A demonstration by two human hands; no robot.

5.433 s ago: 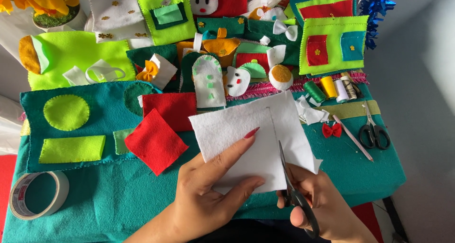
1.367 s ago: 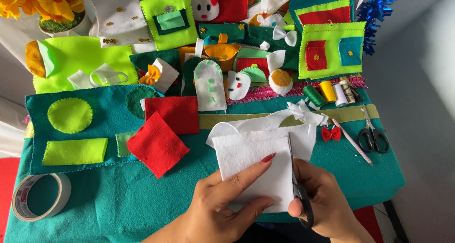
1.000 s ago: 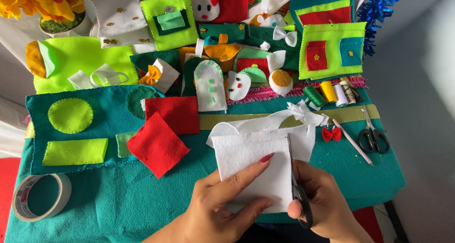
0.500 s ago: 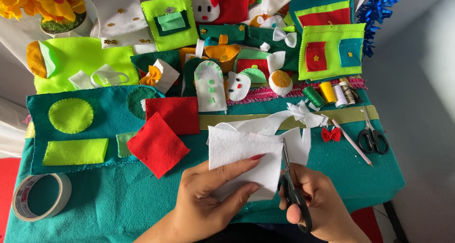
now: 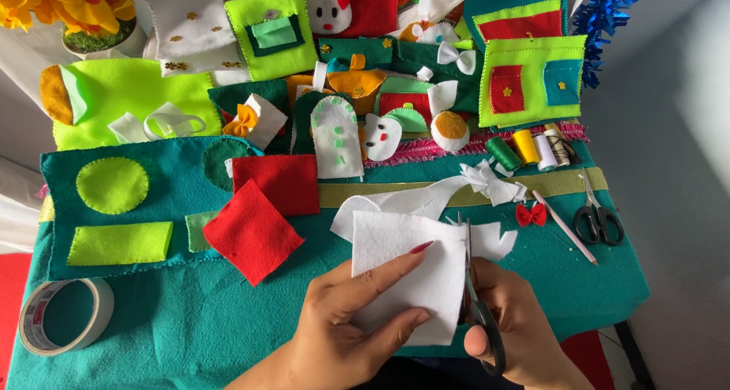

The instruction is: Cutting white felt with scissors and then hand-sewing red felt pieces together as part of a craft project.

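White felt (image 5: 407, 272) held by left hand (image 5: 346, 321), scissors (image 5: 479, 314) cutting.

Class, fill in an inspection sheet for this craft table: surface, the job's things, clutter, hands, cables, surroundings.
Surface: teal felt cloth covers the table.
Job's things: white felt piece, scissors at its right edge.
Clutter: red felt squares, tape roll, thread spools, spare scissors, white offcuts, red bow, pencil.
Hands: left hand pinches the white felt; right hand works the scissors.
Cables: nothing seen.
Surroundings: potted yellow flowers, blue tinsel.
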